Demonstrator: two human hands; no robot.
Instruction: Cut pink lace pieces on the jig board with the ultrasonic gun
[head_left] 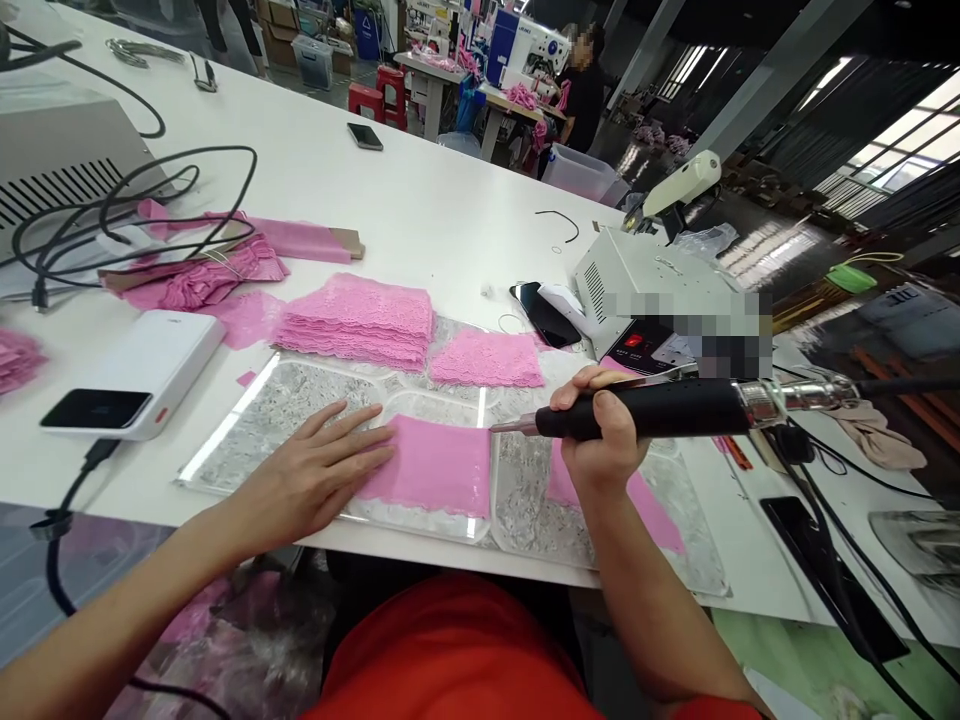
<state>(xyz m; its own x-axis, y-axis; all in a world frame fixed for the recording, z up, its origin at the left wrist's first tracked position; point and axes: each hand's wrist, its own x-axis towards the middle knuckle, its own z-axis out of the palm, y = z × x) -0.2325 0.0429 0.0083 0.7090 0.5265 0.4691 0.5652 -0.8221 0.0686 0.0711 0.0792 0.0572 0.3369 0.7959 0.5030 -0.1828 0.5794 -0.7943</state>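
A pink fabric piece (442,468) lies flat on a clear sheet (525,520) with a grey marbled look. My left hand (319,465) rests on its left side, fingers stretched out and palm down. My right hand (604,430) is wrapped around a black corded hand tool (652,408) with a thin metal tip. That tip meets the upper right corner of the fabric piece; contact is too fine to tell. Another pink piece (656,515) lies partly behind my right wrist. Just beyond are a stack of pink lace pieces (356,318) and a smaller pink lace pile (487,358).
A white power bank (142,370) and looped black cables (112,215) are at left. A pale control box (660,280) stands at right beside a dark phone (551,315). Another phone (365,137) lies farther back. A person (585,85) is near sewing machines.
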